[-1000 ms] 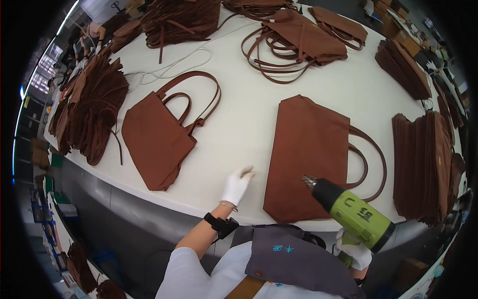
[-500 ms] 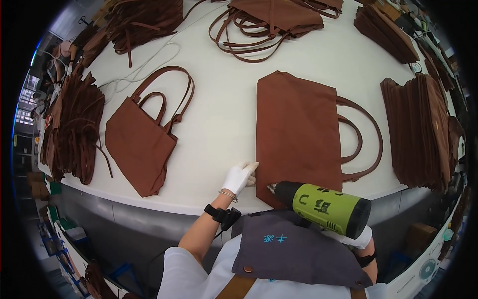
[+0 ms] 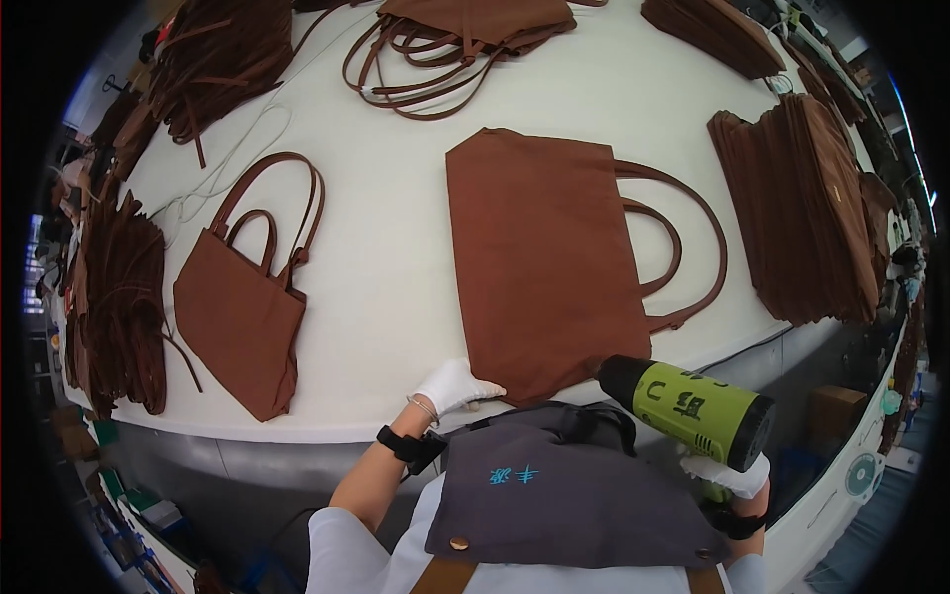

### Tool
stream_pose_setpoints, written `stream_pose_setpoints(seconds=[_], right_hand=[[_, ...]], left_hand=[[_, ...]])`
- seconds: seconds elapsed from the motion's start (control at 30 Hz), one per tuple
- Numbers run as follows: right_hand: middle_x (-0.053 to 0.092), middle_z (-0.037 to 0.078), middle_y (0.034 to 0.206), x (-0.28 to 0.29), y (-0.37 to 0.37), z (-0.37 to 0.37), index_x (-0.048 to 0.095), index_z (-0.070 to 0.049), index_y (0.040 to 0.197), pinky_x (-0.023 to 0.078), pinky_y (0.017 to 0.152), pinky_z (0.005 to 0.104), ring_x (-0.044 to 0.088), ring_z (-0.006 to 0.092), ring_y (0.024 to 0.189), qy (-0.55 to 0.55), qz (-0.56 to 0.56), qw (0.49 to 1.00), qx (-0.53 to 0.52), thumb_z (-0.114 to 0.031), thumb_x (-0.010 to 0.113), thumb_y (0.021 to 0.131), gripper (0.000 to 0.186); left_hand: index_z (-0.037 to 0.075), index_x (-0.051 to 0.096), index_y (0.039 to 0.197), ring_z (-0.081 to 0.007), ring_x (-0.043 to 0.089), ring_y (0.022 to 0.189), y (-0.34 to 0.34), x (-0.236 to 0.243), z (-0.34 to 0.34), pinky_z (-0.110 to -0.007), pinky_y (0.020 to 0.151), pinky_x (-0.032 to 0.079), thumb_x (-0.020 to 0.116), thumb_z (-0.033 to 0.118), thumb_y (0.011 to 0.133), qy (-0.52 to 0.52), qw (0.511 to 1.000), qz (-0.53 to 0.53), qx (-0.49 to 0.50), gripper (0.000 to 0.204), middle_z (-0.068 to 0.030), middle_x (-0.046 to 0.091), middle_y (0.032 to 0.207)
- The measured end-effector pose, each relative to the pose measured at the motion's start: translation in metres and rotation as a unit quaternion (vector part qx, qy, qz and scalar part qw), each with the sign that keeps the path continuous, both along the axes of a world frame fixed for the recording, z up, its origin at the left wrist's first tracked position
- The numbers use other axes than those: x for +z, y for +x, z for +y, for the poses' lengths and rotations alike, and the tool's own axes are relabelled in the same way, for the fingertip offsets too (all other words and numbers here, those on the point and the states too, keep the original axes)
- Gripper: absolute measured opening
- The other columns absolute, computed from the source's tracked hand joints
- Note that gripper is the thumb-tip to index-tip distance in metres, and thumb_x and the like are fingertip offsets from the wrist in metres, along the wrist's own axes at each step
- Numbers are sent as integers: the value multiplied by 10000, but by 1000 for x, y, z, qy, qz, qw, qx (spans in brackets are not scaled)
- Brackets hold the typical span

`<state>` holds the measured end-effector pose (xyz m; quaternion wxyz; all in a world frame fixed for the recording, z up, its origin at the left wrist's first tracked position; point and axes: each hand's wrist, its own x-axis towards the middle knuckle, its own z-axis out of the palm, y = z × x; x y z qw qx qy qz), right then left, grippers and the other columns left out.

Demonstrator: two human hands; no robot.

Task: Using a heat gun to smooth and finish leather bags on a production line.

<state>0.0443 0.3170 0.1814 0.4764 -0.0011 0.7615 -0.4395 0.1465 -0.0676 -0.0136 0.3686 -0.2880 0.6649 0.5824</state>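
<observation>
A large brown tote bag lies flat on the white table, its two handles pointing right. My left hand, in a white glove, pinches the bag's near left corner at the table's front edge. In my gloved right hand is a green and black heat gun, gripped by its handle, which is partly hidden below the body. The gun's nozzle points left at the bag's near edge, close to it; whether they touch I cannot tell.
A smaller brown bag lies to the left. Stacked brown bags stand at the right and the left. More bags with straps lie at the far side. A white cord runs across the far left of the table.
My view has shifted, so the table's things sit further left. My left hand has moved to the bag's near corner. The heat gun has moved right along the near edge.
</observation>
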Motion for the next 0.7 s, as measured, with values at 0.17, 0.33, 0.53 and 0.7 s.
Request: stream_pose_setpoints(seconds=[0.17,0.33,0.53,0.7], right_hand=[[678,70,981,2,10,1,628,-33,1137,539,697,282,649,145,813,-5,264,945,192,15,764,753,410],[650,85,892,1,13,0,594,1,1134,520,585,273,625,156,690,-22,51,982,-182,83,695,740,415],[649,82,884,8,9,3,587,1,1140,518,592,281,625,159,693,-27,74,974,-213,82,687,764,398],[641,76,879,-16,-10,-8,581,16,1134,509,580,269,613,148,676,-78,92,973,-195,55,680,792,358]], left_hand=[[20,671,752,-80,487,435,-6,7,1,-235,429,386,770,300,802,8,996,-61,58,301,-45,582,571],[-22,680,815,-95,509,436,-6,7,3,-241,437,416,777,322,796,28,996,-44,72,358,-67,602,582],[-25,709,841,-116,578,462,-8,14,0,-232,467,453,774,342,800,9,997,-41,60,375,-93,648,614],[-46,667,837,-104,557,473,-24,-7,-28,-250,450,442,752,380,830,-62,998,4,26,435,-64,619,605]])
